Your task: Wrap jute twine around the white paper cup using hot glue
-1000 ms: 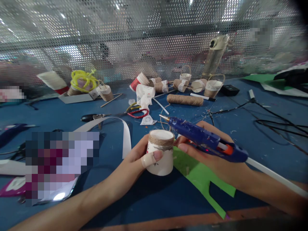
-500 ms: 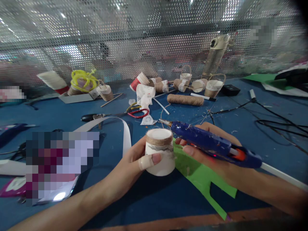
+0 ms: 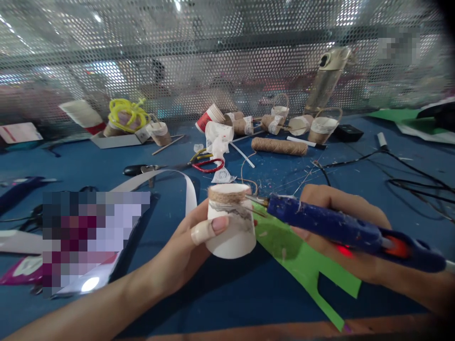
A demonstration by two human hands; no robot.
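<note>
My left hand [image 3: 197, 232] is closed around a white paper cup [image 3: 231, 237], its thumb wrapped in a pale bandage. The cup stands with its narrow end up, and jute twine [image 3: 229, 194] circles it just below that end. In my right hand [image 3: 337, 227] is a blue hot glue gun [image 3: 320, 220] with a small red light glowing. Its metal nozzle points left and meets or nearly meets the twine band on the cup's right side. Behind the cup, a loose length of twine curves toward a twine roll [image 3: 279, 146].
Green paper [image 3: 302, 251] lies under my hands. Red-handled scissors [image 3: 208, 165], white lace [image 3: 222, 175] and several twine-wrapped cups [image 3: 242, 126] sit farther back. A shiny package [image 3: 95, 246] and a white strip [image 3: 191, 189] are at left. Black cables [image 3: 408, 182] run along the right.
The glue gun has moved down and right, bringing its nozzle from above the cup's rim to the twine band. The cup has tilted slightly, showing less of its top.
</note>
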